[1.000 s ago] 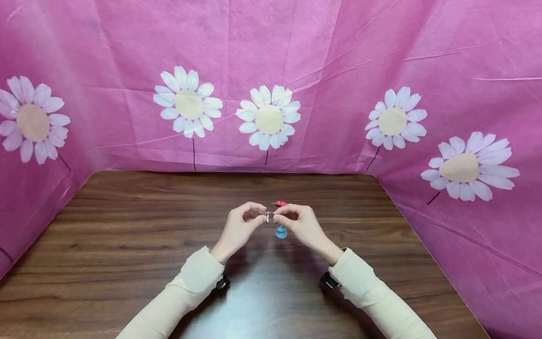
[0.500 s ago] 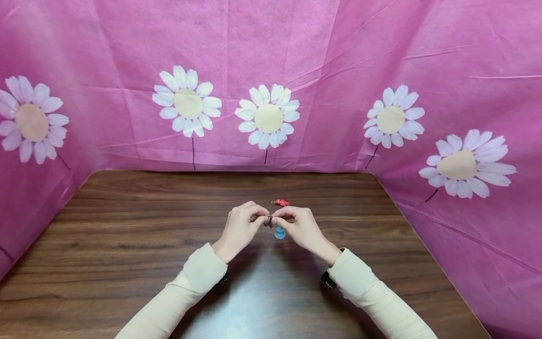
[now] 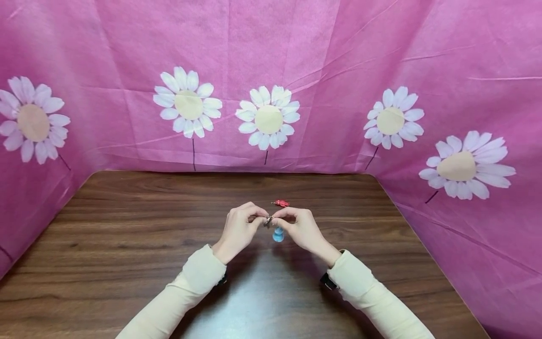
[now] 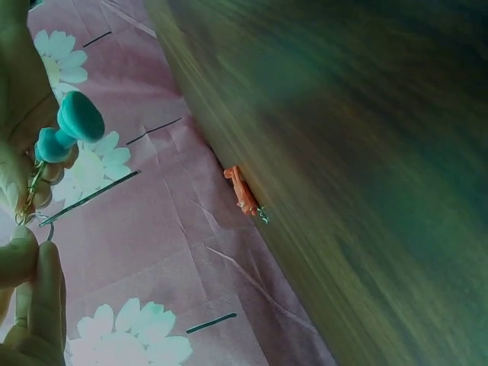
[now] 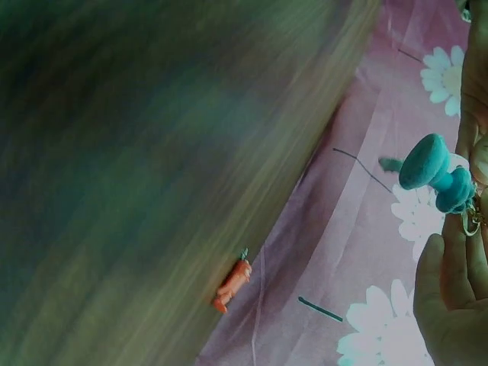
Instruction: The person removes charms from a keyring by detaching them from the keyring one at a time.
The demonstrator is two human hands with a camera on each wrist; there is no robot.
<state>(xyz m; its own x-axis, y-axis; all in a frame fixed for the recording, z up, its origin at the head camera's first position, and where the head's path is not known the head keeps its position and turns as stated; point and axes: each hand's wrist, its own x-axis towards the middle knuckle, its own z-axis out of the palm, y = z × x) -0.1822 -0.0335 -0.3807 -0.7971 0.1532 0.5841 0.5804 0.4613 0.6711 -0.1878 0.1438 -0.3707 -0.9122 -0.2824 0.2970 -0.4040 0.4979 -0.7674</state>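
Before the person, both hands meet over the table. The left hand (image 3: 239, 230) pinches a metal split ring (image 4: 50, 229) between thumb and fingers. Close beside it, the right hand (image 3: 302, 230) pinches the gold-coloured chain (image 4: 32, 187) of a blue charm. This charm (image 3: 278, 235), wide at one end with a narrower rounded part above, hangs below the right fingertips. Fingers partly hide where chain and ring meet, so I cannot tell whether they are linked. Just beyond the hands, a red figure-shaped charm (image 3: 281, 203) lies on the table with its short chain pointing left.
The brown wood-grain table (image 3: 127, 245) reaches back to a pink curtain (image 3: 322, 47) printed with white daisies, which also stands along both sides. Dark wrist devices (image 3: 328, 281) sit below the cream sleeves (image 3: 360, 278).
Both hands have come slightly nearer the person, uncovering more of the red charm. The metal ring has turned between the fingers. The blue charm has swung a little left and down.
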